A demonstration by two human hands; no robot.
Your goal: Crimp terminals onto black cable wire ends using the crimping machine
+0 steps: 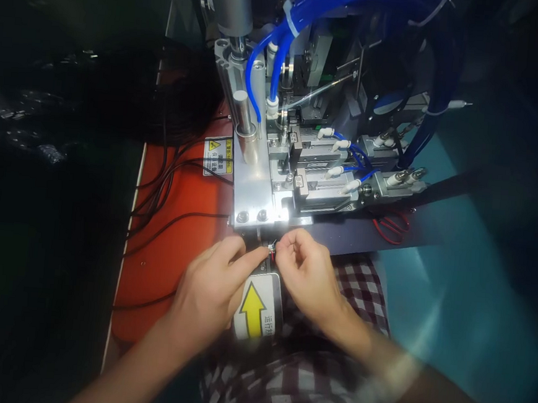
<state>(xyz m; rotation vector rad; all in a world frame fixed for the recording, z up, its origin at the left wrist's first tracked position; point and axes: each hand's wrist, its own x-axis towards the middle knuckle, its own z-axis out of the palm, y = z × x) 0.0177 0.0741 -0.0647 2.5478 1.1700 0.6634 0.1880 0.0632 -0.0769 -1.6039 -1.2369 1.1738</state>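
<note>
A tiny white part with thin red and dark wires (271,249) sits at the front end of the machine's narrow track, just below the metal block. My left hand (211,278) comes from the left, fingers curled, with a digit stretched out so that its tip presses against this part. From the right, my right hand (308,273) pinches at the part's other side, thumb and fingertips together. What lies inside that pinch is too small to make out. Just below the fingertips is a white label with a yellow arrow (253,309).
The machine's metal block (255,194) with a vertical cylinder (231,6) stands right beyond my hands. Blue air hoses (322,1) arch over it. Black cables (168,181) cross the orange surface (167,243) at left. A red wire loop (392,228) lies at right.
</note>
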